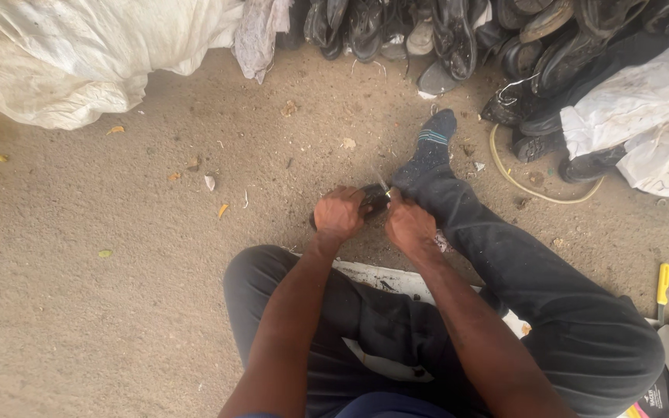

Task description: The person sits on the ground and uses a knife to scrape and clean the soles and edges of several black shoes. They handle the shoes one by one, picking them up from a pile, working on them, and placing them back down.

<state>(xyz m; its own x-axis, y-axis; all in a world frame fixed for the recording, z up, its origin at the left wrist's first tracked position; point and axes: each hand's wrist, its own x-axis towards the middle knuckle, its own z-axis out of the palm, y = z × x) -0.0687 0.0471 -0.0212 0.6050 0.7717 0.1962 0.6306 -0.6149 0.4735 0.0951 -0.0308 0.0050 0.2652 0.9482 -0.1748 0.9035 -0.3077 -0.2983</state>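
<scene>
on a sandy dirt floor beside a heap of worn black leather shoes (458, 35), a seated person works a small dark shoe piece (372, 203) held low between outstretched legs; the left hand (338, 215) is curled tight around it, the right hand (409, 224) is closed on what looks like a thin pale blade (379, 181) at its top edge, though the tool is too small to be sure; the cut would go best with the piece pinned firm, strokes short, edge angled away from the socked foot (431, 143); a yellow-handled screwdriver (663, 288) lies well apart.
</scene>
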